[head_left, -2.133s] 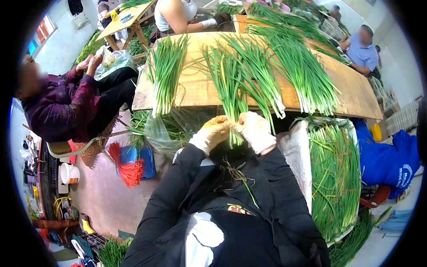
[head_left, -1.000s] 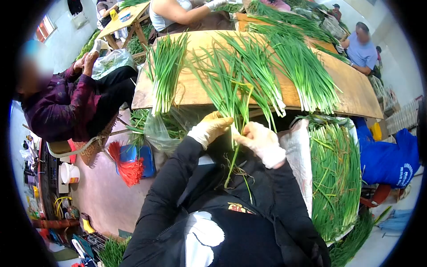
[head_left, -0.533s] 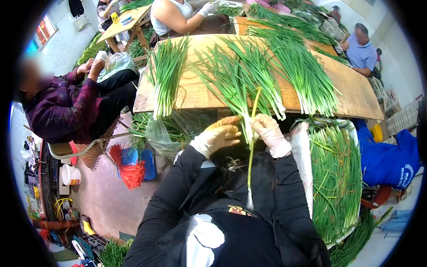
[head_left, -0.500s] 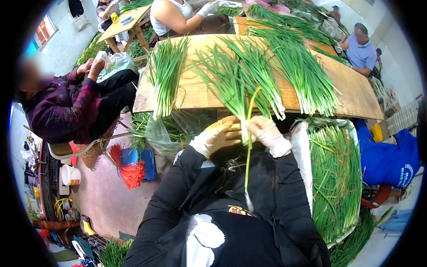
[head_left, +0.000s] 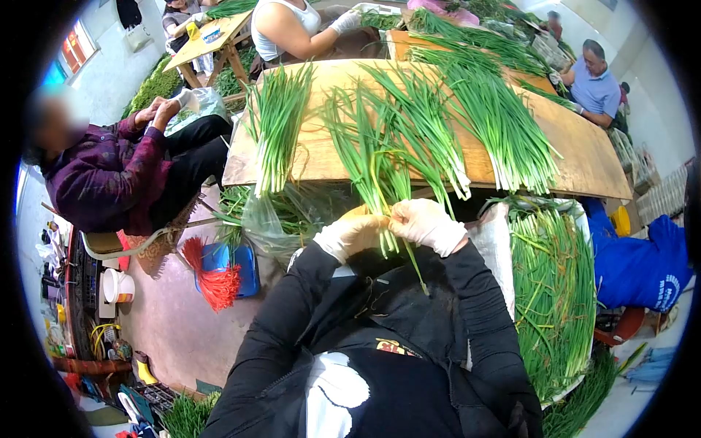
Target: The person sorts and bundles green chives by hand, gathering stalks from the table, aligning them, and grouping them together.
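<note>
A loose bunch of Chinese chives [head_left: 366, 162] is held just off the table's front edge, leaves lying back over the wood. My left hand [head_left: 352, 232], in a white glove with yellowed fingers, is closed around its pale lower stems. Against it, my right hand [head_left: 427, 225], also gloved, pinches stems of the same bunch. One thin stalk [head_left: 418, 271] hangs below the fingers toward my lap. A yellowish leaf bends across the bunch above the hands. Just right on the table lies another pile of chives [head_left: 434, 131].
On the wooden table [head_left: 591, 164] lie more bundles, one left [head_left: 281, 131] and a large one right [head_left: 504, 131]. A white-lined crate of chives [head_left: 551, 292] stands at my right. Red ties [head_left: 213, 277] lie over a blue basin at left. A seated person [head_left: 109, 171] is beside them; others work behind.
The long yellowish stalk that hung down to my lap has been drawn up, and a shorter end now hangs. My right hand has moved left and lower, meeting my left hand.
</note>
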Available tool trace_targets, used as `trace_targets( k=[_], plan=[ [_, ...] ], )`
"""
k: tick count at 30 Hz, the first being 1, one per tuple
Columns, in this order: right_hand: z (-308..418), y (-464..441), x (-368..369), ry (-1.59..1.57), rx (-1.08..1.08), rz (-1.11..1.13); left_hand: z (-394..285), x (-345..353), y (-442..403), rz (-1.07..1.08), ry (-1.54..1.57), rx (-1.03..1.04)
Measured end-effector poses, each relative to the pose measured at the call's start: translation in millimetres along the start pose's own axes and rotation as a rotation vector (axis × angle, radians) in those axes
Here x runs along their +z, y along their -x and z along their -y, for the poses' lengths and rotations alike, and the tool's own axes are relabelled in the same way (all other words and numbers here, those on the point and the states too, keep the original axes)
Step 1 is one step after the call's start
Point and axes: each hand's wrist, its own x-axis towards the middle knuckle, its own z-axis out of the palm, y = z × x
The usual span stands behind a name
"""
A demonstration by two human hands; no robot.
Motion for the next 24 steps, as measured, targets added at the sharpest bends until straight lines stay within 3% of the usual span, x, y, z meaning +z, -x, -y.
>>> trace_targets(
  k=[2,4,6,8,10,12,13,14,15,16,18,21,22,24],
  plan=[
    [-5,-1,-2,0.071,-0.019,-0.043,-4,12,6,-0.014,0.028,-0.039],
    [-18,-2,-6,0.121,0.004,-0.425,0,-2,5,-0.041,-0.068,-0.076],
    [-28,2,-22,0.039,0.019,-0.645,2,-15,7,0.054,-0.06,-0.051],
    [-16,15,-44,-0.458,0.092,-0.504,-3,-10,14,-0.03,-0.115,-0.083],
    [23,38,-67,-0.734,0.108,-0.531,-1,-18,15,-0.034,0.204,-0.128],
    [24,56,-53,-0.744,-0.201,-0.6,-2,-27,14,-0.038,0.102,-0.07],
    [28,60,-29,-1.042,-0.246,-0.573,-2,-33,14,-0.037,0.062,-0.052],
    [27,67,-8,-0.997,-0.303,-0.456,-2,-39,14,-0.038,0.023,-0.035],
    [28,73,-1,-0.577,-0.321,-0.276,-5,-41,15,-0.132,0.002,-0.074],
    [34,75,11,-0.507,-0.15,0.1,-7,-44,16,-0.229,-0.047,-0.093],
    [37,75,10,-0.042,-0.021,0.55,-10,-52,15,-0.33,-0.166,-0.153],
    [16,51,12,0.046,0.186,-0.272,-12,-44,7,-0.368,-0.246,-0.099],
    [9,38,12,0.125,0.227,-0.379,-12,-41,2,-0.363,-0.287,-0.07],
    [-7,12,22,0.078,0.423,-0.175,-12,-33,-8,-0.363,-0.244,-0.004]
  ],
)
